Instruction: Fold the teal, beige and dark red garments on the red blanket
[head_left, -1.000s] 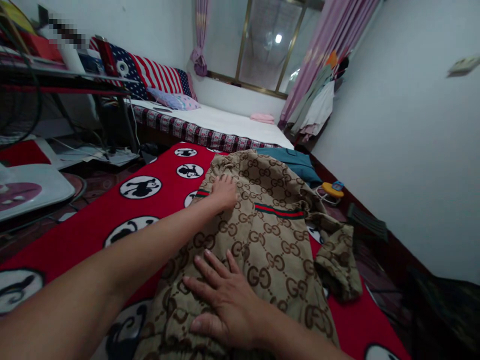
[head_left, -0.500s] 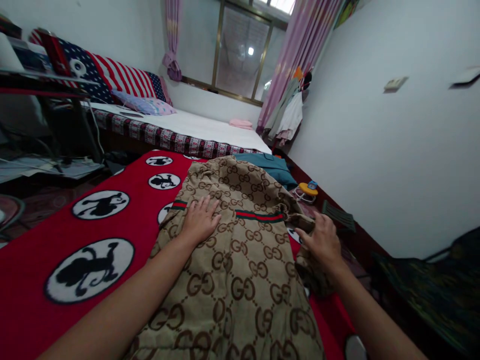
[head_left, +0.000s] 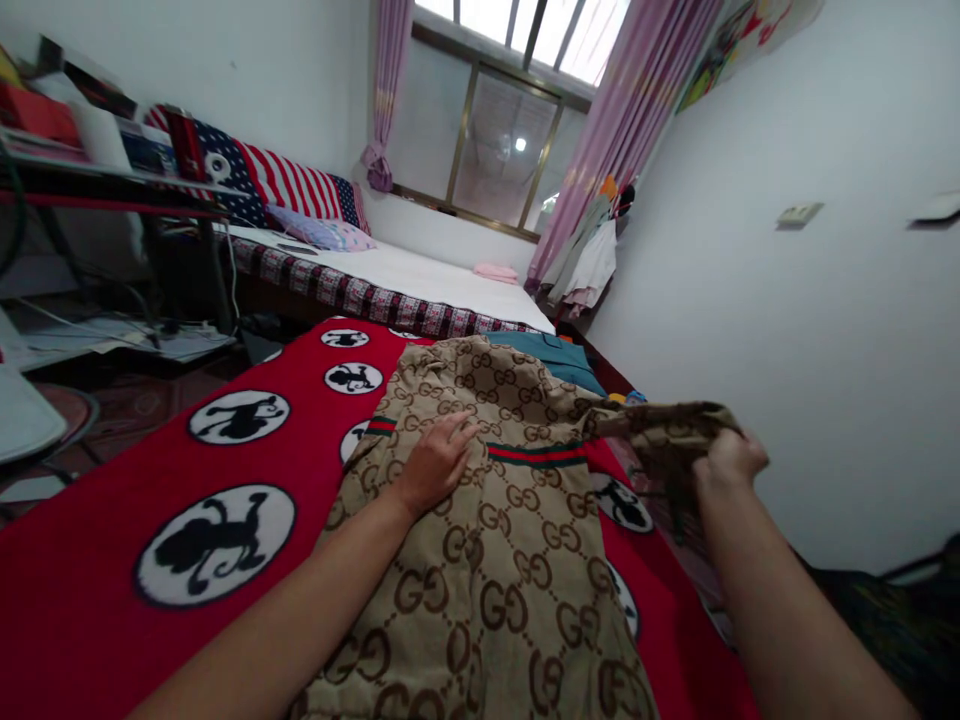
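A tan jacket (head_left: 517,560) with a brown letter pattern and green-red stripes lies spread over a red blanket (head_left: 82,590). My left hand (head_left: 439,460) rests on the upper part of the jacket, palm down with the fingers stretched out. Out to the right, my right hand (head_left: 729,458) is closed on the end of the jacket's sleeve (head_left: 652,422), which is lifted and pulled taut sideways, off the blanket. The fingertips of that hand are partly hidden and slightly blurred.
Beyond the jacket lies a folded teal garment (head_left: 551,355). A bed (head_left: 420,270) with a white top stands under the window. At left is a cluttered desk (head_left: 112,170); a plain wall (head_left: 847,330) rises at right, with hanging clothes (head_left: 592,265) near the curtain.
My right hand has moved right and up, drawing the crumpled sleeve out straight. The left hand stays flat on the jacket. The camera view has shifted a little.
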